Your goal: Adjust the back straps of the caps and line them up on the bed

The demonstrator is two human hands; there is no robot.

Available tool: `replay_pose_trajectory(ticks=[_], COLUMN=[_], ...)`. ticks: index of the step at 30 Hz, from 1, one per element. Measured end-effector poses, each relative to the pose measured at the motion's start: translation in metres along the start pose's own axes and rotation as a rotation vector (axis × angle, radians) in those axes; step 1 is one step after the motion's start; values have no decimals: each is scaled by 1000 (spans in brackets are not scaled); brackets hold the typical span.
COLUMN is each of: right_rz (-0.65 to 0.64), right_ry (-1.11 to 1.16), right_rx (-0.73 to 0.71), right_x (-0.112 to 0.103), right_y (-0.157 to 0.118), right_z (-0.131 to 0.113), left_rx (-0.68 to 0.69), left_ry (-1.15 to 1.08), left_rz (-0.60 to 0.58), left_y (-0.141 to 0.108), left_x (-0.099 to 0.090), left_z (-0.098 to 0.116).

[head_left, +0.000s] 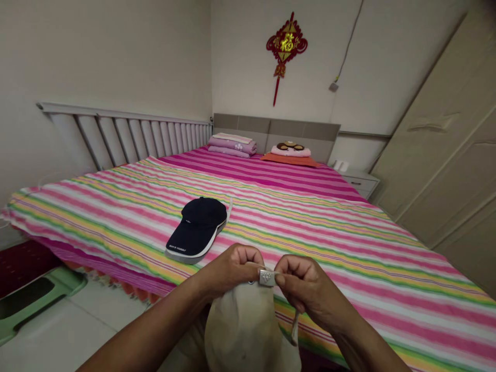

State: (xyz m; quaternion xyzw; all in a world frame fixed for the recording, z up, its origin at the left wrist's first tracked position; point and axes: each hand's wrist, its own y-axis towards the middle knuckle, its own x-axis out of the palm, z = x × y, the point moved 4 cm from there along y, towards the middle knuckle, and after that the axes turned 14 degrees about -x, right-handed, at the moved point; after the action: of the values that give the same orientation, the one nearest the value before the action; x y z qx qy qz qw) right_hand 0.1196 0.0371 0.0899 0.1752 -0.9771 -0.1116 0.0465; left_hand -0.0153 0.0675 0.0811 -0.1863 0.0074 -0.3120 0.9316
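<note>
Low in the view, a beige cap (242, 325) hangs between my hands, with a metal strap buckle (266, 278) at its upper edge. My left hand (236, 266) pinches the strap just left of the buckle. On the other side, my right hand (300, 281) has thumb and fingers closed at the buckle's right edge, and a loose strap end dangles below it. A navy cap with a white-edged brim (201, 225) lies on the striped bed sheet (127, 206), beyond my left hand.
Folded purple bedding (232, 146) and a pink pillow (290, 151) lie near the headboard (248, 126). A metal railing (135, 129) runs along the left. At lower left is a green stool (50, 292); a nightstand (358, 182) stands at the right.
</note>
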Motion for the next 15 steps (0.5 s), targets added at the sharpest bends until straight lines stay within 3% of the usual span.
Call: replay_pose_trajectory(ticks=[6,10,15], right_rz=[77,92,112], right_ry=[17,-18,133], right_rx=[-36,-51,3], right_x=[1,4,5], right_y=[-2,-3,-4], right_z=[0,0,12], left_rx=[2,2,67], left_ry=[-38,-160,-222], left_rz=[30,-21,-35], left_y=[0,2,5], left_x=[0,3,5], left_z=[-2,-5,-5])
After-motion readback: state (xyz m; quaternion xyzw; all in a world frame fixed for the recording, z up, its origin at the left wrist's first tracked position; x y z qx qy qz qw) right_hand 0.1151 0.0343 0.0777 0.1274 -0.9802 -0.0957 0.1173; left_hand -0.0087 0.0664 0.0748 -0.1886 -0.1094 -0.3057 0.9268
